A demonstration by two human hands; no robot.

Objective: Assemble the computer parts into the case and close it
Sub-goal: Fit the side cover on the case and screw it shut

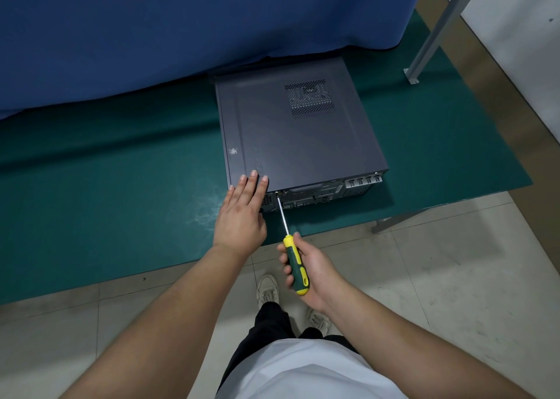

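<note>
grey case [297, 132] lies flat on a green mat [121, 201], its panel on, its far end tucked under a blue cloth [151, 29]. left hand [242, 214] lies flat with straight fingers on the near corner of the panel. right hand [309, 271] grips a yellow-green screwdriver [295, 265], whose tip meets the top edge of the rear face; the screw there is too small to make out. rear ports are dim and blurred. shoes [268, 289] stand on tile [454, 262] below.
</note>
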